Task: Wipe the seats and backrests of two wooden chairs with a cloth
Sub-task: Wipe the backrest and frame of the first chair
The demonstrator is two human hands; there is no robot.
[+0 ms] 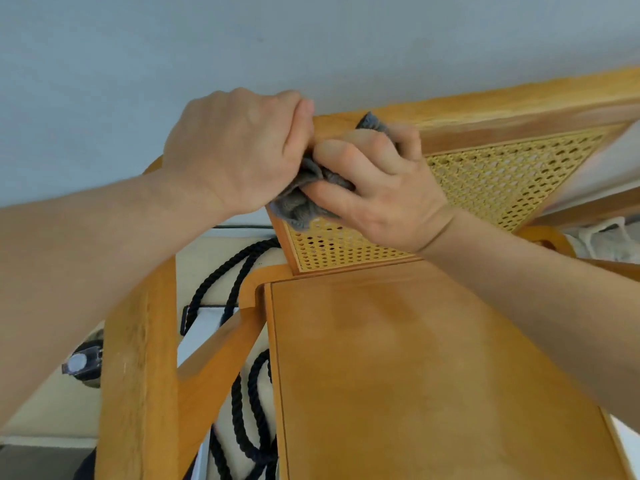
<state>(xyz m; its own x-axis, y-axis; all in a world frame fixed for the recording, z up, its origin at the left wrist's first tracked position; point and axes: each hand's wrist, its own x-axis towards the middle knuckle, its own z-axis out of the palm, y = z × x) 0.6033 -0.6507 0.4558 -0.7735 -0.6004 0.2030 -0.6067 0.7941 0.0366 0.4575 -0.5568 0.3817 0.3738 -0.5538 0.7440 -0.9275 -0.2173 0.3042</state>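
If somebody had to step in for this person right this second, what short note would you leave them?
Left hand: closed on the grey cloth at the backrest's upper left corner.
Right hand: also gripping the cloth, over the cane backrest.
Seat: bare wood, below the hands.
Done: cannot tell which surfaces are wiped.
Left: finish this backrest; the second chair is not in view.

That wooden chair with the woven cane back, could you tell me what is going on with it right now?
A person is wiping the wooden chair with the woven cane backrest. Both hands hold a crumpled grey cloth at the backrest's upper left corner: the left hand grips it against the frame, and the right hand presses it on the cane panel. The smooth wooden seat below lies bare. A black twisted rope lies beside the chair.
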